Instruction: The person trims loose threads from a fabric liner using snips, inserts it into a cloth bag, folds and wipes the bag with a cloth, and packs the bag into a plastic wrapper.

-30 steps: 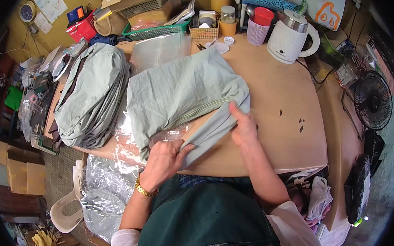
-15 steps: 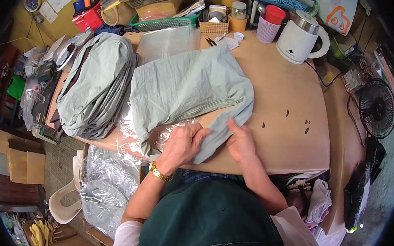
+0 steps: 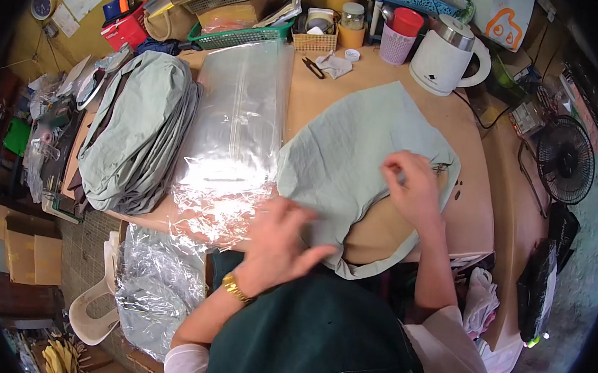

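A pale grey-green fabric piece (image 3: 350,145) lies on the brown table, with a curved strap-like edge looping toward me. My right hand (image 3: 413,191) is over its right part, fingers curled and thumb and fingertips together; what they pinch, if anything, is too small to make out. My left hand (image 3: 277,244), with a gold watch on the wrist, is blurred by motion. Its fingers are spread at the fabric's left front edge, beside a stack of clear plastic bags (image 3: 239,106). A pile of similar folded fabric pieces (image 3: 136,133) lies at the left.
Along the back stand a green basket (image 3: 243,36), a small wicker basket (image 3: 314,42), a lilac cup (image 3: 397,46) and a white kettle (image 3: 443,61). Black thread snips (image 3: 313,67) lie before them. A fan (image 3: 566,160) is at right; crumpled plastic (image 3: 156,294) is lower left.
The fabric has shifted right and turned, uncovering the plastic bags and snips. My left hand has let go and opened. My right hand has moved up and right over the fabric.
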{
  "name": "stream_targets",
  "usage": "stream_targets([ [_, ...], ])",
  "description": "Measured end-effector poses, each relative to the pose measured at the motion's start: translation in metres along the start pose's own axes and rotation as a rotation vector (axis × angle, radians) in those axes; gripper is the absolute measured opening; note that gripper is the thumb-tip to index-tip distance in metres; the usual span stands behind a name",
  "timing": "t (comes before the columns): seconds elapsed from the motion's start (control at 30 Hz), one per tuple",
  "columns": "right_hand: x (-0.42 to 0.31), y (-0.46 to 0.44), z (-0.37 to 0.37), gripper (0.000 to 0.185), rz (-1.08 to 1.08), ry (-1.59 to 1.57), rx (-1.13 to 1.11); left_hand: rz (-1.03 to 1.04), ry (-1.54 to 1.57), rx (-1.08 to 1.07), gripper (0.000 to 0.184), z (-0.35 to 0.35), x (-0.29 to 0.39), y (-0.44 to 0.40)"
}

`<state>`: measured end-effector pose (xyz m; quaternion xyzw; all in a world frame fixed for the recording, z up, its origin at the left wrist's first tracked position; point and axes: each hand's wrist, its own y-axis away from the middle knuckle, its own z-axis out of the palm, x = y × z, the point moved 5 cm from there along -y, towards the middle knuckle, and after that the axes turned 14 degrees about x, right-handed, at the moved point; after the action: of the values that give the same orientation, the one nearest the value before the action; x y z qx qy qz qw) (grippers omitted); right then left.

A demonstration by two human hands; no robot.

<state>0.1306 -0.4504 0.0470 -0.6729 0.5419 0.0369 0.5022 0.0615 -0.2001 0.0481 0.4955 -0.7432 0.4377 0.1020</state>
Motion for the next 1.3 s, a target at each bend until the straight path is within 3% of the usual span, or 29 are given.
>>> stream_targets([
  [0.03,0.000,-0.002,0.016,0.009,-0.015,0.055,-0.292,0.138,0.049,-0.105,0.045,0.020,0.016,-0.001],
  [0.07,0.002,-0.009,0.016,0.009,-0.018,0.058,-0.290,0.277,0.098,-0.208,0.044,0.032,0.025,-0.002],
  [0.13,0.019,-0.004,0.031,0.013,0.092,0.273,-0.729,0.344,0.008,-0.290,0.041,0.035,0.017,-0.009],
  [0.17,0.027,-0.001,0.024,0.013,0.088,0.280,-0.731,0.407,-0.086,-0.378,0.040,0.038,0.009,-0.009],
  [0.2,0.038,0.001,0.012,0.015,0.009,0.365,-0.666,0.350,-0.123,-0.201,0.035,0.029,-0.009,-0.014],
  [0.27,0.041,0.004,0.007,0.019,-0.067,0.442,-0.605,0.274,-0.226,-0.155,0.031,0.007,-0.026,-0.027],
  [0.33,0.042,0.011,0.010,0.044,0.068,0.309,-0.667,0.236,-0.265,-0.161,0.029,0.002,-0.037,-0.029],
  [0.37,0.036,0.020,0.014,0.044,0.061,0.307,-0.673,0.176,-0.292,-0.157,0.026,0.004,-0.045,-0.029],
  [0.43,0.022,0.045,0.025,0.079,-0.062,0.459,-0.675,0.110,-0.322,-0.157,0.024,0.005,-0.072,-0.028],
  [0.47,0.026,0.047,0.026,0.079,-0.059,0.456,-0.682,0.079,-0.347,-0.200,0.024,0.002,-0.097,-0.024],
  [0.53,0.039,0.055,0.026,0.100,-0.017,0.411,-0.849,0.042,-0.366,-0.247,0.024,-0.005,-0.118,-0.017],
  [0.63,0.039,0.056,0.029,0.099,-0.070,0.395,-0.884,0.022,-0.393,-0.210,0.027,-0.018,-0.125,-0.011],
  [0.7,0.033,0.058,0.024,0.095,-0.130,0.360,-0.965,-0.028,-0.562,-0.396,0.029,-0.027,-0.127,-0.003],
  [0.73,0.031,0.057,0.022,0.091,-0.192,0.328,-1.032,-0.031,-0.522,-0.457,0.032,-0.037,-0.131,-0.003],
  [0.77,0.042,0.049,0.018,0.091,-0.202,0.335,-1.020,-0.163,-0.326,-0.415,0.036,-0.056,-0.131,-0.009],
  [0.8,0.064,0.035,0.011,0.080,0.275,0.002,-0.915,-0.199,-0.245,-0.180,0.038,-0.074,-0.129,-0.020],
  [0.87,0.085,0.020,0.010,0.069,0.744,-0.335,-0.754,-0.188,-0.164,0.155,0.043,-0.090,-0.132,-0.034],
  [0.93,0.090,-0.029,-0.008,0.034,0.482,-0.232,-0.034,-0.130,-0.058,0.300,0.046,-0.080,-0.141,-0.049],
  [0.97,0.094,-0.033,0.008,0.034,0.481,-0.229,-0.026,-0.123,-0.054,0.299,0.046,-0.068,-0.146,-0.057],
  [1.03,0.108,-0.040,0.041,0.017,0.390,-0.330,0.122,-0.206,0.137,0.327,0.044,-0.044,-0.167,-0.072],
  [1.07,0.116,-0.043,0.051,0.014,0.358,-0.363,0.171,-0.206,0.187,0.318,0.029,-0.030,-0.186,-0.079],
  [1.1,0.124,-0.046,0.061,0.013,0.442,-0.374,0.071,-0.206,0.187,0.320,0.029,-0.028,-0.193,-0.085],
  [1.17,0.138,-0.047,0.075,0.014,0.534,-0.383,-0.044,-0.507,0.283,0.288,0.027,-0.022,-0.220,-0.082],
  [1.2,0.136,-0.047,0.078,0.017,0.520,-0.419,-0.007,-0.453,0.339,0.398,0.034,-0.020,-0.212,-0.083],
  [1.3,0.139,-0.032,0.090,0.022,0.560,-0.457,0.008,-0.562,0.258,0.344,0.035,-0.015,-0.232,-0.074],
])
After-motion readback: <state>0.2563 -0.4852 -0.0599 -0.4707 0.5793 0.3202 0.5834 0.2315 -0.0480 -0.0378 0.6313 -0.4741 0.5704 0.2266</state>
